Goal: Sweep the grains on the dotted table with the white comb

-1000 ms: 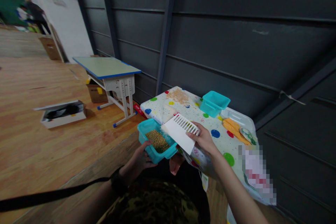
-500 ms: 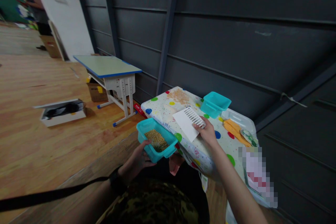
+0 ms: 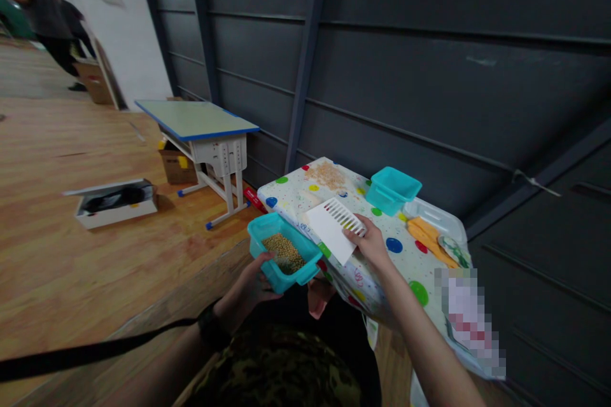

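Observation:
My left hand (image 3: pixel 255 283) grips the near left side of a turquoise plastic bin (image 3: pixel 309 272), thumb over its rim. Inside lie many small round yellowish beans (image 3: pixel 284 251), probably soybeans. The bin is held at the front left edge of the table. In my right hand (image 3: pixel 367 241) is a flat white scraper (image 3: pixel 333 234) with a row of slots, its plain end pointing toward the bin and resting over the table's near edge. Pale scattered bits (image 3: pixel 326 174) are spread on the dotted tablecloth (image 3: pixel 377 235) at the far left corner.
A second turquoise bin (image 3: pixel 394 191) stands at the table's back. Right of it, an orange cloth (image 3: pixel 427 238) lies by a clear tray (image 3: pixel 442 213). A school desk (image 3: pixel 195 119) and an opened white box (image 3: pixel 117 210) are to the left. A dark panelled wall (image 3: pixel 405 76) rises behind.
My right hand has drawn the white scraper slightly left and nearer to me, toward the bin. My left hand and the bin stay almost still. People in the background have moved.

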A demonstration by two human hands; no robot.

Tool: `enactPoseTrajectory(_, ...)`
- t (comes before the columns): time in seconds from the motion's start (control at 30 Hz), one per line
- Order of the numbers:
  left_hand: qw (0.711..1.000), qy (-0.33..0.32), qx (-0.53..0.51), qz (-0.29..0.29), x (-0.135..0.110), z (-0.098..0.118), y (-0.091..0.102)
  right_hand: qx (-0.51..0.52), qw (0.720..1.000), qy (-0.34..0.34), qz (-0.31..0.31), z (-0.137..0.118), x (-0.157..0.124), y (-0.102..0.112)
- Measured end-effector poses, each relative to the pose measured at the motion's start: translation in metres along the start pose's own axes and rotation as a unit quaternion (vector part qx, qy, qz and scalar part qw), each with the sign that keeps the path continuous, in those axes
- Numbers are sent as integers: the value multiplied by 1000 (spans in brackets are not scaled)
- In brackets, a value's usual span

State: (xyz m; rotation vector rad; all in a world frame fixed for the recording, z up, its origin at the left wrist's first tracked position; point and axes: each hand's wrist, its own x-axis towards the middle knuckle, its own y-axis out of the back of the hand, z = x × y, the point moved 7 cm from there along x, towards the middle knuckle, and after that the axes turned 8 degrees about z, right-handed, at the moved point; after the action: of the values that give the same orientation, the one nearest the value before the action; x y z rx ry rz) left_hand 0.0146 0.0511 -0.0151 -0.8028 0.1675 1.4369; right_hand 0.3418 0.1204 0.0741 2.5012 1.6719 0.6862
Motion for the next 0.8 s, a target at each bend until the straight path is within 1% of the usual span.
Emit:
enactPoseTrajectory(0.1, 1000, 7, -7, 2, 8, -3, 4, 52, 997, -55, -35, 0, -8, -9)
enactPoseTrajectory(0.17, 1000, 9, -16, 9, 11, -4, 6, 72, 995, -62, -39, -2, -7, -9)
enactPoseTrajectory(0.23, 1000, 10, -27, 13, 13, -5, 9, 64, 997, -44, -12, -4, 2, -2)
enactPoseTrajectory(0.33, 1000, -6, -25, 5, 16, -6, 14, 11, 999, 13, 46, -8, 21, 9)
enactPoseTrajectory(0.4, 999, -27, -18, -2, 18, -6, 18, -26, 996, 49, 65, -10, 32, 10)
enactPoseTrajectory(0.47, 999, -41, -18, -11, 19, -5, 19, -51, 994, 70, 68, -10, 40, 6)
enactPoseTrajectory(0.6, 999, -36, -36, -21, 10, 0, 14, -71, 993, 73, 52, -8, 45, -5)
enactPoseTrajectory(0.7, 998, -43, -37, -13, -2, 8, 8, -59, 996, 61, 10, -8, 42, -14)
enactPoseTrajectory(0.8, 998, -45, -32, -7, -11, 12, 5, -38, 997, 55, -31, -14, 33, -22)
